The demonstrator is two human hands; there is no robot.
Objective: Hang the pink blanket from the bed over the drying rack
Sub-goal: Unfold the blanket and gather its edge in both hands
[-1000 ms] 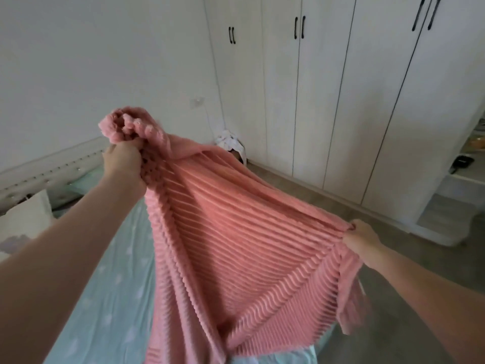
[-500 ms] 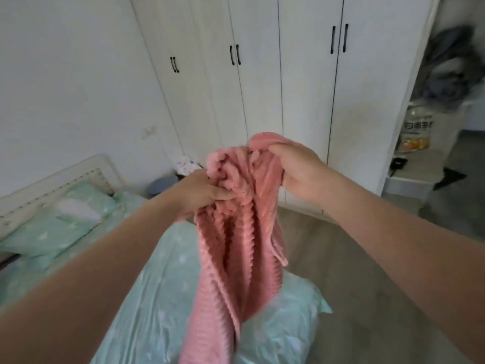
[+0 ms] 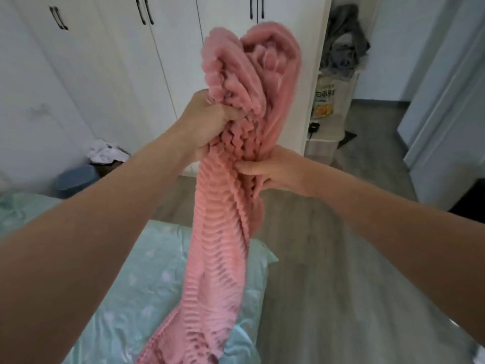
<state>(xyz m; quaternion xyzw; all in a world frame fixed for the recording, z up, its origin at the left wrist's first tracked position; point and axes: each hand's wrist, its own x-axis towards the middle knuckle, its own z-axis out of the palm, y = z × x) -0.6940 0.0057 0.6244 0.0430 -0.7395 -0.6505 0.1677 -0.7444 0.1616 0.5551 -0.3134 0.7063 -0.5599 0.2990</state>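
Note:
The pink ribbed blanket (image 3: pixel 223 232) hangs bunched into a long rope in front of me, its top folded into a thick wad above my hands. My left hand (image 3: pixel 207 122) grips the bundle high on its left side. Lower down, my right hand (image 3: pixel 265 170) clasps the bundle from the right. The blanket's lower end trails down over the mint-green bed (image 3: pixel 136 298). No drying rack is in view.
White wardrobe doors (image 3: pixel 126 74) fill the wall ahead. A blue bin (image 3: pixel 76 178) with white cloth beside it stands on the floor at left. Grey clothes (image 3: pixel 343 46) are piled on a white shelf unit right of the wardrobe. Grey wood floor (image 3: pixel 341 258) runs to a doorway at right.
The blanket went from spread wide between my hands to gathered into one bundle. My right hand moved below the left. The view turned to the right.

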